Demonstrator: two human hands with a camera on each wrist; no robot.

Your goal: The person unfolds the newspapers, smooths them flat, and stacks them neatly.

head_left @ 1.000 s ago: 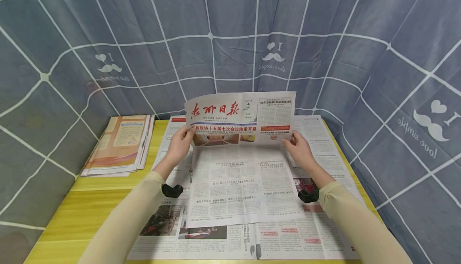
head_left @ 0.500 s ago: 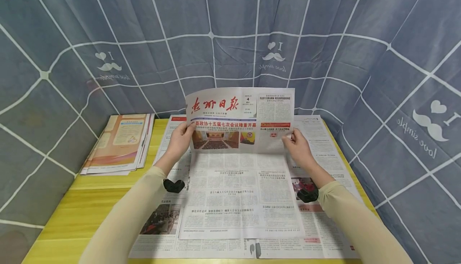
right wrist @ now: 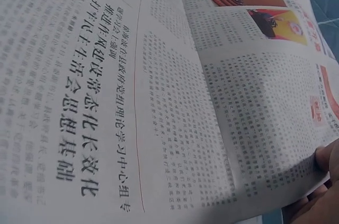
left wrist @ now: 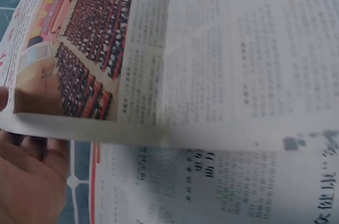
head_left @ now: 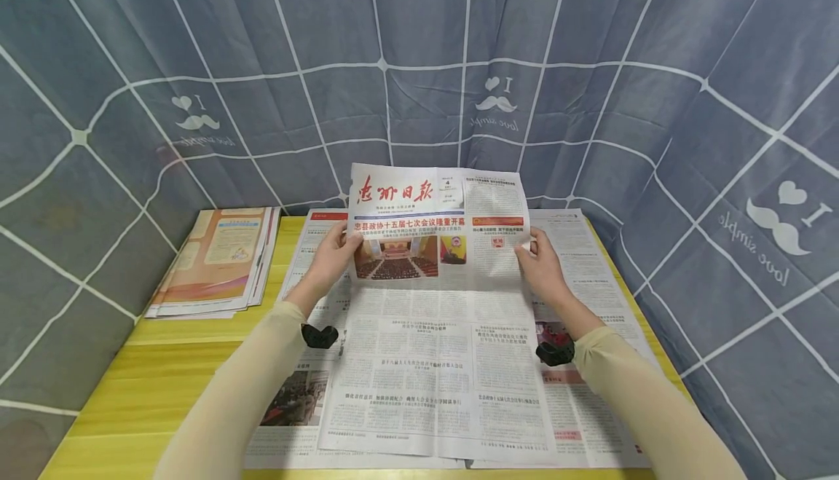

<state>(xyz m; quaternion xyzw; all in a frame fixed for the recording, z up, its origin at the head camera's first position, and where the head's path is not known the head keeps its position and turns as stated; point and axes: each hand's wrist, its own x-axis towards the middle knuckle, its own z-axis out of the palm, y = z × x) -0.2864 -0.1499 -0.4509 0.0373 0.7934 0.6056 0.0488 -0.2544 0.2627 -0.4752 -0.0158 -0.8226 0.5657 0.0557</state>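
Observation:
A newspaper page (head_left: 432,349) with a red masthead is held up by its two side edges, its upper part tilted toward the head camera. My left hand (head_left: 333,256) pinches the left edge beside a photo of a crowded hall. On the opposite edge, my right hand (head_left: 542,265) grips the paper between thumb and fingers. A crease crosses the sheet below the photos. In the left wrist view the left hand (left wrist: 32,176) shows partly, its fingers behind the sheet. The right wrist view shows the right thumb (right wrist: 324,158) on the front of the page.
Under the held sheet, another spread newspaper (head_left: 590,283) covers much of the yellow table (head_left: 124,392). A stack of printed papers (head_left: 213,261) lies at the back left. Grey checked curtains (head_left: 419,21) enclose the back and sides.
The held page has opened out further, with its lower edge coming nearer the table's front and more of the photos showing. Both hands still hold the edges, and its top is now slightly narrower.

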